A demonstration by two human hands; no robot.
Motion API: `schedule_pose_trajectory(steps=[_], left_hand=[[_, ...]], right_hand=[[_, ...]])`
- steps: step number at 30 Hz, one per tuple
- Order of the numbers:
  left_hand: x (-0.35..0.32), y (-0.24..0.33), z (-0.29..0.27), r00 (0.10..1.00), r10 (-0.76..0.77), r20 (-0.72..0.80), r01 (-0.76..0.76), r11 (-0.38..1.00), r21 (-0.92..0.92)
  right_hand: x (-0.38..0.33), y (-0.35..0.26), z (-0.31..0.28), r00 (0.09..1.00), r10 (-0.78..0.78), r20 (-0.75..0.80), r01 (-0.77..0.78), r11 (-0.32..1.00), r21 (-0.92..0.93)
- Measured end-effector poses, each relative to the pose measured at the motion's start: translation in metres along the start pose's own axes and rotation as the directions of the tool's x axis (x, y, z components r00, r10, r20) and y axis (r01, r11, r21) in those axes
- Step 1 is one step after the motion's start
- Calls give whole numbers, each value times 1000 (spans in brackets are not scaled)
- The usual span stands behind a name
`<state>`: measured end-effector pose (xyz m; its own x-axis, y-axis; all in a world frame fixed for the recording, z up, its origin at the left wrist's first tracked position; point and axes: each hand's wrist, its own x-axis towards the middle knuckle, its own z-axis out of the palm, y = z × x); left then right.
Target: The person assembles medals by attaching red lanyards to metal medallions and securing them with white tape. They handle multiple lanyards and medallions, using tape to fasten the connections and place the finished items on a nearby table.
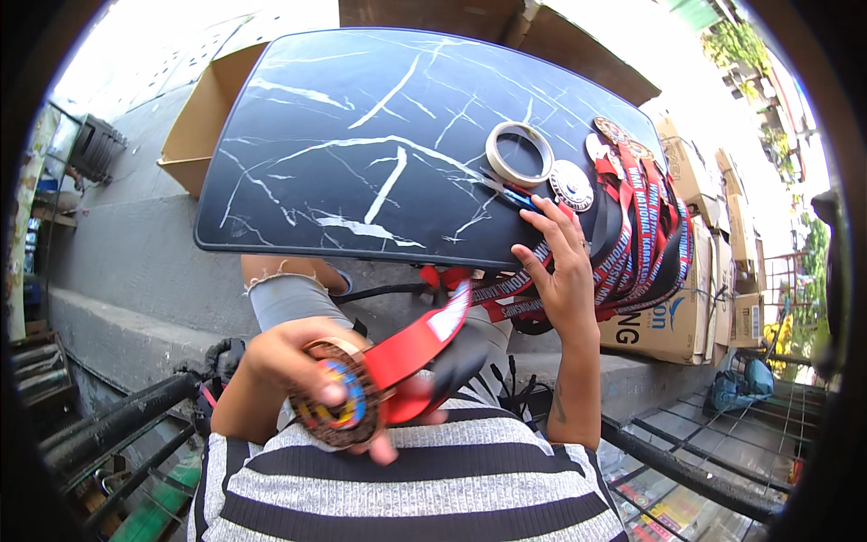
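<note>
My left hand point(287, 357), low in front of my striped shirt, grips a round bronze-coloured medal point(357, 397) with a coloured centre. The medal's red ribbon point(420, 348) rises toward the table, partly blurred. My right hand point(564, 262) lies at the near edge of the dark marbled table point(343, 199), fingers stretched out. Its fingertips are beside a slim blue-and-black tool point(517, 195) whose kind I cannot make out. A silver-white medal point(572, 185) lies just beyond them. Red and black printed ribbons point(643, 230) hang over the table's right edge, next to my right hand.
A roll of tape point(522, 181) rests on the table. Several more medals point(611, 132) are gathered at its far right. Cardboard boxes point(664, 312) stand at the right, and an open carton point(203, 122) is behind the table's left side. Black metal bars point(126, 434) run along both sides of me.
</note>
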<state>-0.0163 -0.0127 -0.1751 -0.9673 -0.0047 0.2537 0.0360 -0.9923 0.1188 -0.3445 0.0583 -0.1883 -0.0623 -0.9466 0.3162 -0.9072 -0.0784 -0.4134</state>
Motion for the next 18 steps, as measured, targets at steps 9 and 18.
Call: schedule_pose_trajectory(steps=[9, 18], left_hand=[[-44, 23, 36, 907, 243, 343, -377, 832, 407], [24, -8, 21, 614, 789, -18, -412, 340, 846]], right_hand=[[5, -16, -14, 977, 26, -212, 35, 959, 280], [-5, -147, 49, 842, -180, 509, -535, -148, 832]])
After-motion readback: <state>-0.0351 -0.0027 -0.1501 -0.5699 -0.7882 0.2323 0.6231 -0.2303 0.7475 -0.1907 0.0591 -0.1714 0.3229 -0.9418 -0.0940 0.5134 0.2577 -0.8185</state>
